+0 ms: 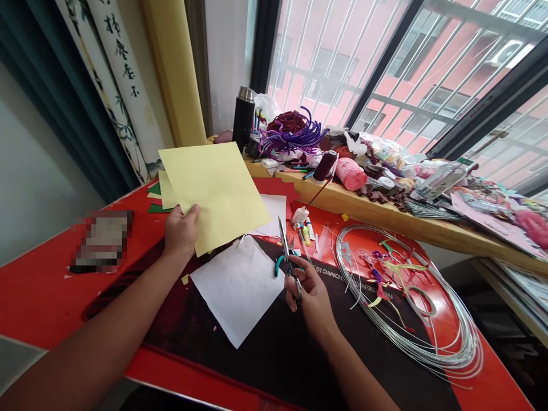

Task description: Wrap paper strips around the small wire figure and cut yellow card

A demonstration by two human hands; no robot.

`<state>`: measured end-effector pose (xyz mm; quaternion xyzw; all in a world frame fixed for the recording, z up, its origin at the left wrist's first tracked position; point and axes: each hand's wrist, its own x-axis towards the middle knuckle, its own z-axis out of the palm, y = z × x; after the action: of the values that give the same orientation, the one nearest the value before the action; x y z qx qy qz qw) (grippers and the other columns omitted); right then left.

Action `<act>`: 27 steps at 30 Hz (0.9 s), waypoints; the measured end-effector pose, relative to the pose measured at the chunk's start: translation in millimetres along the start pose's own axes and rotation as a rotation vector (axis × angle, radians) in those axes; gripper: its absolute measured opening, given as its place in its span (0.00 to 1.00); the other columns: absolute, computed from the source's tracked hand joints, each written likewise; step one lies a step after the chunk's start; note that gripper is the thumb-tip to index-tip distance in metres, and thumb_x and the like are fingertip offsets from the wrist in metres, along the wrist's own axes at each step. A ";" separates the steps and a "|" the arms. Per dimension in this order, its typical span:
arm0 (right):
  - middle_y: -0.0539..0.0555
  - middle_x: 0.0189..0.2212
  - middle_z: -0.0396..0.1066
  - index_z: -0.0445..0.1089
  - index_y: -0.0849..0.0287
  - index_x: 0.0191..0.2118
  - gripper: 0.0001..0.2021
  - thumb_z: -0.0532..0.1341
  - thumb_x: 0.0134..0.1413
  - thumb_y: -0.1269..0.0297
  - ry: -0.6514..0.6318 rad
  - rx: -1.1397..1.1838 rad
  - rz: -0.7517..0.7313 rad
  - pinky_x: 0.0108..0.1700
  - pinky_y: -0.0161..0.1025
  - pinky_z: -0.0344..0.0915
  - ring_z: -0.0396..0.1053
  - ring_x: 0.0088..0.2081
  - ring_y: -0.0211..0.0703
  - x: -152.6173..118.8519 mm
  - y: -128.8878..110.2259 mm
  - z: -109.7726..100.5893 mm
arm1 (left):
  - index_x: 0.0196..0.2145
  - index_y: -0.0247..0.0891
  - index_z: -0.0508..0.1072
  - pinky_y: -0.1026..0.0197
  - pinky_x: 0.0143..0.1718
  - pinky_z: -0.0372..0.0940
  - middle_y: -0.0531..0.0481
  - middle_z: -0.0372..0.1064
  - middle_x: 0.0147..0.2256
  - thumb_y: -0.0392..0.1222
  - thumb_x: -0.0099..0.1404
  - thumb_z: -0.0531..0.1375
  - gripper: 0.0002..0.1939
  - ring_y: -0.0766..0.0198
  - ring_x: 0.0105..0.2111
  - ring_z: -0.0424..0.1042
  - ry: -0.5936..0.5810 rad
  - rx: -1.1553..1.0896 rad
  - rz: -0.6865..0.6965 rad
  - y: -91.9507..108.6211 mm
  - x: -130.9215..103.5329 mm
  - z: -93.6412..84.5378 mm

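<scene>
My left hand (181,233) grips a sheet of yellow paper (218,194) by its lower left edge, thumb on top, holding it up over the table. Scissors (286,242) are in my right hand (309,291), their blades pointing up and away, to the right of the yellow sheet and apart from it. A white sheet of paper (240,291) lies on the black mat (222,371) between my hands. Just behind the scissors is a teal-handled tool (279,265), partly hidden.
A large coil of wire (466,342) with colourful scraps inside lies at the right. Small tubes (306,234) lie beyond the scissors. A blurred-out object (103,240) rests on the red table at left. The windowsill holds a thermos (244,120), purple cords (295,134) and pink yarn (351,173).
</scene>
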<state>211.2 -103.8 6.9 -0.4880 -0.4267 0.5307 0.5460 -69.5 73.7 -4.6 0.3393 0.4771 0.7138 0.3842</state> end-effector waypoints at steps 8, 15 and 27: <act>0.42 0.30 0.62 0.67 0.52 0.62 0.33 0.74 0.57 0.43 -0.122 0.027 0.029 0.19 0.32 0.55 0.58 0.17 0.28 0.8 17.7 5.9 | 0.38 0.41 0.78 0.50 0.42 0.79 0.45 0.82 0.40 0.46 0.59 0.70 0.11 0.50 0.39 0.82 0.037 0.003 0.051 -0.9 10.9 -4.1; 0.42 0.30 0.60 0.68 0.50 0.62 0.31 0.74 0.58 0.47 -0.186 0.061 0.056 0.18 0.31 0.57 0.56 0.17 0.28 -8.2 20.4 5.4 | 0.38 0.40 0.78 0.49 0.41 0.80 0.45 0.82 0.39 0.45 0.60 0.69 0.10 0.49 0.38 0.82 0.044 0.048 0.046 -2.5 12.1 -3.8; 0.43 0.30 0.63 0.68 0.51 0.63 0.30 0.73 0.58 0.50 -0.226 0.046 0.062 0.18 0.29 0.57 0.56 0.17 0.27 -14.6 21.9 8.8 | 0.39 0.40 0.79 0.49 0.43 0.81 0.45 0.82 0.38 0.46 0.58 0.70 0.12 0.49 0.39 0.83 -0.049 0.073 0.027 0.4 4.8 0.9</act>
<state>198.0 -118.5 -12.5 -0.4257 -0.4579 0.6085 0.4887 -71.1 78.2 -3.4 0.3770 0.4886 0.6926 0.3733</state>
